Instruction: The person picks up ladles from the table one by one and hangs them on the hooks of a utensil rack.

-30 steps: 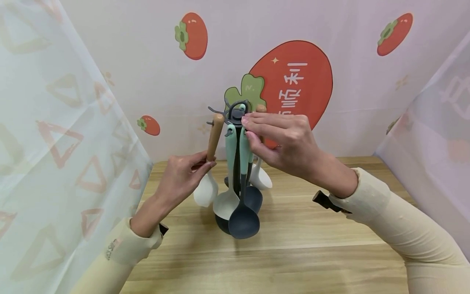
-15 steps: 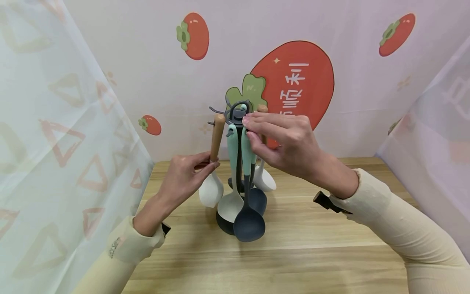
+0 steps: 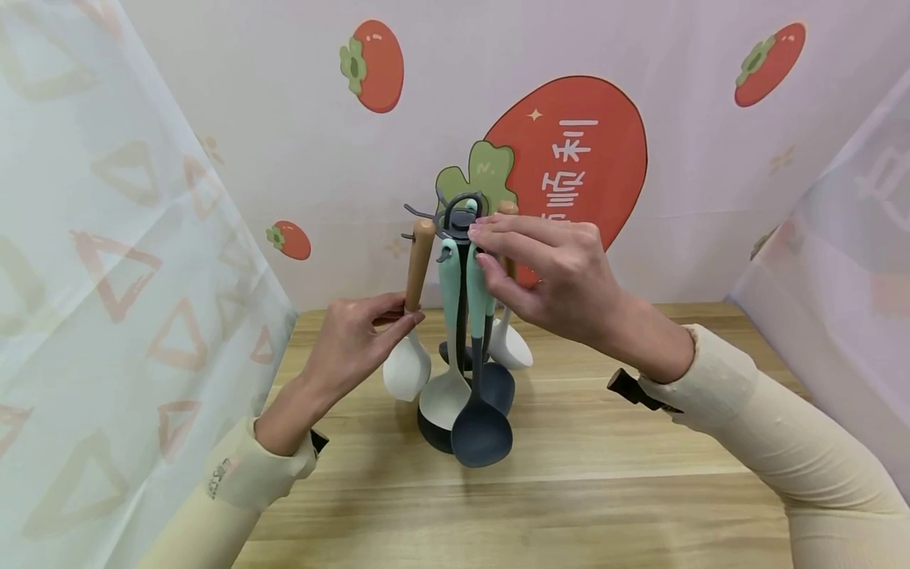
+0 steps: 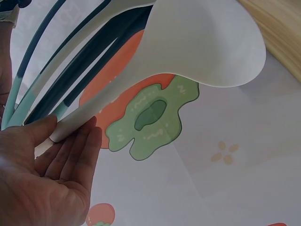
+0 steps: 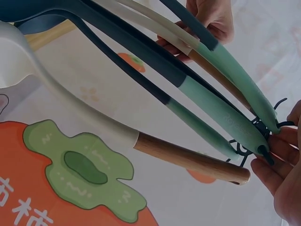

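Observation:
In the head view my left hand (image 3: 362, 332) pinches a white spoon (image 3: 407, 370) low on its wooden handle; this handle's top is at a hook of the dark utensil rack (image 3: 464, 221). The left wrist view shows the spoon's broad head (image 4: 211, 42), with thumb and fingers around its neck. My right hand (image 3: 562, 269) grips the rack's top, fingertips at the hub and at the mint handle end of a dark ladle (image 3: 482, 433). A cream ladle (image 3: 445, 399) with a mint handle hangs beside that ladle. In the right wrist view the right fingertips (image 5: 265, 174) are at a hook.
Another white utensil (image 3: 510, 348) with a wooden handle hangs at the rack's right. Behind the dark ladle hangs a further dark utensil (image 3: 498, 387). The rack's black base (image 3: 434, 433) stands on the wooden table (image 3: 569, 506). Patterned cloth (image 3: 284, 118) encloses the back and sides.
The hanging utensils' lower ends have swung slightly right since the first frame, and my left hand has shifted a little right with the spoon. My right hand has stayed nearly still.

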Demonstrator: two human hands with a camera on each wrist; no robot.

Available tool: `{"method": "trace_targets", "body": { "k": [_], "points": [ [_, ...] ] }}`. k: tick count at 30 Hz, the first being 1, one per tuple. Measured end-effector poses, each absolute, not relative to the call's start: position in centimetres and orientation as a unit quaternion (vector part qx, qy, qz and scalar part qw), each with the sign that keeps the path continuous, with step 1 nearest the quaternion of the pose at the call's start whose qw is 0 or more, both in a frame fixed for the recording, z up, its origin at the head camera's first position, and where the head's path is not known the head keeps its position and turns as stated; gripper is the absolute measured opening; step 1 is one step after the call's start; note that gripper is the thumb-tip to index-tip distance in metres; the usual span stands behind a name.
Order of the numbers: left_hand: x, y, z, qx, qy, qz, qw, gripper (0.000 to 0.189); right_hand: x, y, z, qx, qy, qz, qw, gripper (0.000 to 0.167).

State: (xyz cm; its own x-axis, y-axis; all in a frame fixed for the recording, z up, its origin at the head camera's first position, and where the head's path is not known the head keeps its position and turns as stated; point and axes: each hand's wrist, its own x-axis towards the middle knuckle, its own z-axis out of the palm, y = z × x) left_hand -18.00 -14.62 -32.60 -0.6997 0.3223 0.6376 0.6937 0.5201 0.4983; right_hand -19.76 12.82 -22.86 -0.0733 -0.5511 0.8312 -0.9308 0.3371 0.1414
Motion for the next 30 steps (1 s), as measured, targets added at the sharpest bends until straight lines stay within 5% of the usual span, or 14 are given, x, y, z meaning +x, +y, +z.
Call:
{"method": "trace_targets", "body": {
  "k": [30],
  "points": [
    [-17.2,-15.8,-32.5,-0.280,-0.861,-0.354,0.236,0.028,-20.2,13.2,-22.1,0.539,-0.694,0.219,0.426,0.026]
  ]
}}
